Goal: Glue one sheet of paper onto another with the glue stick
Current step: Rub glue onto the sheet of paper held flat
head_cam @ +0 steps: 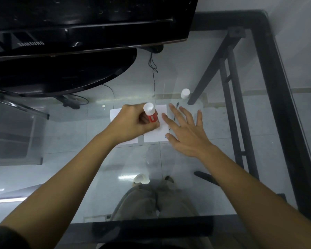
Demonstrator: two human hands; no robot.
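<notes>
The glass tabortop [214, 123] is slick, and that is the main hazard: paper can skate on it under a sideways rub. Taking the right sheet [157, 132] as the landmark, the monitor [79, 24] stands well beyond it, and the left sheet [116, 114] lies just beside it, partly under the left hand [131, 123]. The right hand [185, 130] rests at the landmark's right edge, fingers [174, 112] spread flat and gripping nothing; if that pressure eases, the sheet could slide or crease. The left hand's fingers are closed around the red glue stick [151, 114], tilted over the landmark's left edge (whether its tip touches paper is hidden), so glue may smear onto glass. The white cap [185, 93] stands beyond the landmark, where a stray sweep could knock it.
</notes>
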